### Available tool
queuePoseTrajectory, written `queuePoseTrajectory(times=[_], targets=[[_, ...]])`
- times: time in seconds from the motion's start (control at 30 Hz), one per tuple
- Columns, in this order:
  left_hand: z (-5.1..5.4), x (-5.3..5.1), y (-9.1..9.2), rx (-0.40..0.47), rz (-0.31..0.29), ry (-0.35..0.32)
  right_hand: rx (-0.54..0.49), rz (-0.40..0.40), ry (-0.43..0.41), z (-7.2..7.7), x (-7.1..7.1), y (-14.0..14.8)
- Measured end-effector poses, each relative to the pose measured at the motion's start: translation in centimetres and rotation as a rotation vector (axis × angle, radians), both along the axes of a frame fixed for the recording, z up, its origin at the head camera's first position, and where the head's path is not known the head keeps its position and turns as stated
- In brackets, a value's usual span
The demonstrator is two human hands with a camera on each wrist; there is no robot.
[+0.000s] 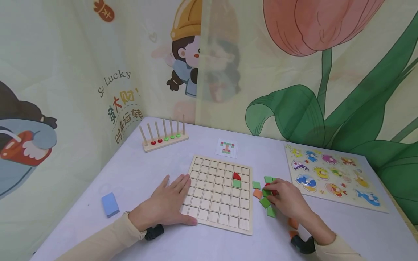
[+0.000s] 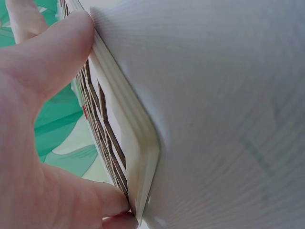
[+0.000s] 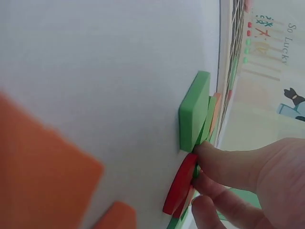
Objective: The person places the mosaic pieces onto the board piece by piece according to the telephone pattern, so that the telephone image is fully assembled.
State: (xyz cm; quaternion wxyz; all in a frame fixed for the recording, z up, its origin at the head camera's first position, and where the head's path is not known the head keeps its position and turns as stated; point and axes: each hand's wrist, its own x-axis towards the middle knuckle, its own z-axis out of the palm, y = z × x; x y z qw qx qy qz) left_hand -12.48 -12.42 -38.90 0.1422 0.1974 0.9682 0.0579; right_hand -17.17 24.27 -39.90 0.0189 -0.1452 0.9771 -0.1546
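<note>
My left hand (image 1: 169,199) lies with spread, straight fingers along the left edge of a wooden grid board (image 1: 217,219). Its thumb (image 2: 62,52) rests on the board's near edge in the left wrist view. On the board, a red tile with a curved side (image 1: 236,176) sits directly above a green square tile (image 1: 236,183). My right hand (image 1: 289,197) is over a loose pile of tiles right of the board. Its thumb and fingers pinch a green tile (image 1: 266,193), partly hidden by them. A red tile (image 3: 181,184) and an upright-looking green tile (image 3: 191,114) lie close by.
A pattern card (image 1: 226,148) lies behind the board. A peg stand with red and green beads (image 1: 166,142) stands back left, a blue block (image 1: 110,204) front left. An animal puzzle board (image 1: 336,177) lies at right. Orange tiles (image 1: 293,223) lie beneath the right wrist.
</note>
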Motion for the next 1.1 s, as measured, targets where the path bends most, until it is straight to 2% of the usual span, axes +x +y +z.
queuePoseTrajectory(times=[0.4,0.6,0.77,0.97,1.1], targets=[[0.1,-0.1,-0.2,0.010,0.001,0.000,-0.011,-0.012,0.010,-0.1,0.2,0.1],[0.1,0.0,-0.2,0.015,0.007,-0.006,-0.017,-0.036,0.005,0.5,0.3,0.1],[0.0,0.0,-0.2,0.024,0.005,-0.004,-0.066,-0.015,0.032,1.2,0.3,-0.3],[-0.1,0.0,-0.2,0.017,0.000,0.000,-0.117,0.025,0.074,1.1,-0.3,-2.1],[0.0,0.0,-0.1,0.015,-0.003,0.001,-0.132,0.037,0.074,0.9,-1.3,-3.7]])
